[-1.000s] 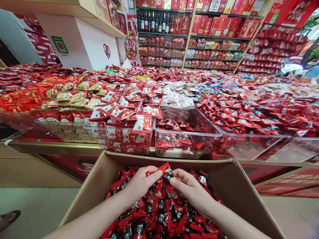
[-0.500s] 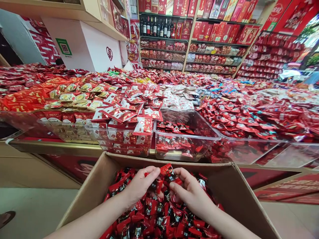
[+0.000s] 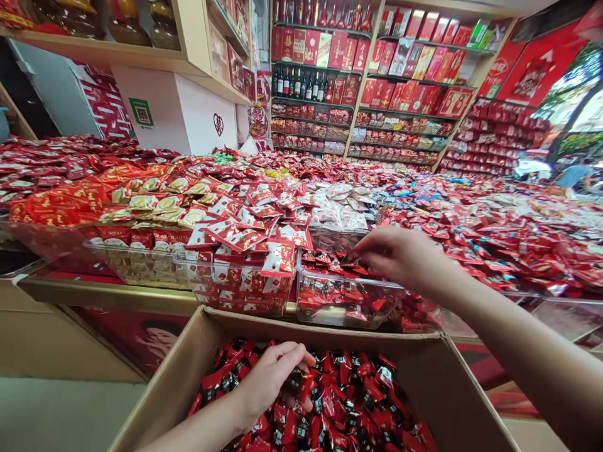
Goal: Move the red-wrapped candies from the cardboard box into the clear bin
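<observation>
My left hand (image 3: 276,383) is low inside the cardboard box, its fingers curled around small red-and-black wrapped candies (image 3: 298,380). Many more of the same candies (image 3: 330,402) lie loose beneath it in the cardboard box (image 3: 452,376). My right hand (image 3: 393,251) reaches over the clear plastic bin (image 3: 348,282) beyond the box's far edge. Its fingers point left and down into the bin, bent and close together at the tips. Whatever they grip there is too small and dark to make out. Similar red-and-black candies (image 3: 325,260) lie in that bin.
Left of the bin, red-and-white packets (image 3: 245,232) are heaped in another clear bin. Gold durian packets (image 3: 155,210) lie further left, red packets (image 3: 513,245) to the right. Behind stand a white pillar (image 3: 188,113) and shelves with bottles (image 3: 299,83) and gift boxes (image 3: 311,47).
My right hand has left the candies at my left hand and moved forward and up, over the clear bin. My left hand stays in the box. The view has tilted upward.
</observation>
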`<state>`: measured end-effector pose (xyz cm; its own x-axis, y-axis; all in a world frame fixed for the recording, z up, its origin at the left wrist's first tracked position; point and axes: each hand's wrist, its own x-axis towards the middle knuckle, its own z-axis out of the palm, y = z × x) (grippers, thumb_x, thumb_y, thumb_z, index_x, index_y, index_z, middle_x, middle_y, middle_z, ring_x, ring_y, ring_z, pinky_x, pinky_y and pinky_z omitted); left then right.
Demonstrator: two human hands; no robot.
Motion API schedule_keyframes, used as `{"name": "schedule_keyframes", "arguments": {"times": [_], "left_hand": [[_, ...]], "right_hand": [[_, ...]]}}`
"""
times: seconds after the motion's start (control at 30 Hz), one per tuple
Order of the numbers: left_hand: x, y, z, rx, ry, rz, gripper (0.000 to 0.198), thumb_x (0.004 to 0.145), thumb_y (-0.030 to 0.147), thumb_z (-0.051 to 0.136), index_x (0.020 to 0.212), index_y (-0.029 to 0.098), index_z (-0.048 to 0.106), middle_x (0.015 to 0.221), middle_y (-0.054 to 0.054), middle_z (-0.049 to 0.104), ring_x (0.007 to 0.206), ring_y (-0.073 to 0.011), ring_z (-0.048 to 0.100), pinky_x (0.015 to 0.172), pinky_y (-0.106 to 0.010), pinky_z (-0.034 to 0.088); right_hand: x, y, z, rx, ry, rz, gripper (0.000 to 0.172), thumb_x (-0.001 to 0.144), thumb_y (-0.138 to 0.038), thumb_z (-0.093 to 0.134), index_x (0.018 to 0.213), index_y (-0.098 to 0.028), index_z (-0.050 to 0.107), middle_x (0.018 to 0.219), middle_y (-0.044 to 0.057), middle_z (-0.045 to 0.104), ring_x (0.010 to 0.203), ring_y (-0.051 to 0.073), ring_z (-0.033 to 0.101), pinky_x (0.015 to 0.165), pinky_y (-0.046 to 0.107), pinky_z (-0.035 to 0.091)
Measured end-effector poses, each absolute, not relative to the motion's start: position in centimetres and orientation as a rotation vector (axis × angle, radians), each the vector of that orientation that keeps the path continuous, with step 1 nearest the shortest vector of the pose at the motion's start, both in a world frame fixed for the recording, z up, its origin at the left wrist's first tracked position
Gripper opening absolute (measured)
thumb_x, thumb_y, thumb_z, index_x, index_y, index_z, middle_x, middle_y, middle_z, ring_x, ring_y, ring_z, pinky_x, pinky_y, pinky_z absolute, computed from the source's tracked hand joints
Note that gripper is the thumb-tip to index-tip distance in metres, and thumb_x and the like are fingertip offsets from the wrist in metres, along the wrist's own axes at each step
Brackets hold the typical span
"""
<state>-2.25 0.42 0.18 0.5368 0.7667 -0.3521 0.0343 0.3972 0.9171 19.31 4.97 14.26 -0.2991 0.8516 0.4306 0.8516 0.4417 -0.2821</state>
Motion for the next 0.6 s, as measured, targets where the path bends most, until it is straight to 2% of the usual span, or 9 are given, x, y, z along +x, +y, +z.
{"name": "schedule_keyframes", "arguments": {"times": [0.17, 0.3, 0.47, 0.6], "left_hand": [[-2.4, 0.4, 0.0, 1.093, 0.917, 0.536, 0.034, 0.077, 0.046, 0.031, 0.078, 0.016, 0.048, 0.062, 0.003, 0.051, 0.048, -0.0114, 0.056, 0.042, -0.018, 0.029], [-2.6, 0.4, -0.1, 1.105, 0.936, 0.534, 0.033, 0.076, 0.046, 0.033, 0.076, 0.017, 0.049, 0.07, 0.003, 0.052, 0.048, -0.0107, 0.056, 0.041, -0.018, 0.029], [-2.5, 0.6, -0.3, 1.122, 0.903, 0.508, 0.033, 0.075, 0.047, 0.034, 0.077, 0.017, 0.047, 0.06, 0.004, 0.051, 0.05, -0.0125, 0.057, 0.042, -0.018, 0.029], [-2.5, 0.6, -0.5, 1.127, 0.911, 0.477, 0.031, 0.074, 0.046, 0.037, 0.077, 0.017, 0.047, 0.06, 0.004, 0.051, 0.051, -0.0139, 0.057, 0.043, -0.019, 0.03]], "right_hand": [[18.1, 9.7, 12.5, -1.561, -2.499, 0.432, 0.013, 0.056, -0.018, 0.052, 0.065, -0.018, 0.062, 0.055, -0.002, 0.056, 0.05, 0.009, 0.048, 0.046, 0.02, 0.035], [17.8, 11.2, 11.4, -1.591, -2.499, 0.833, 0.009, 0.052, -0.018, 0.056, 0.06, -0.016, 0.06, 0.049, -0.003, 0.054, 0.043, 0.007, 0.044, 0.042, 0.019, 0.033], [17.9, 11.9, 10.0, -1.65, -2.356, 1.48, 0.024, 0.048, -0.031, 0.063, 0.063, -0.014, 0.06, 0.045, -0.003, 0.054, 0.04, 0.007, 0.047, 0.042, 0.019, 0.037], [17.9, 12.5, 9.1, -1.65, -2.213, 1.859, 0.03, 0.044, -0.027, 0.067, 0.069, -0.014, 0.058, 0.048, -0.004, 0.056, 0.045, 0.008, 0.051, 0.047, 0.019, 0.04]]}}
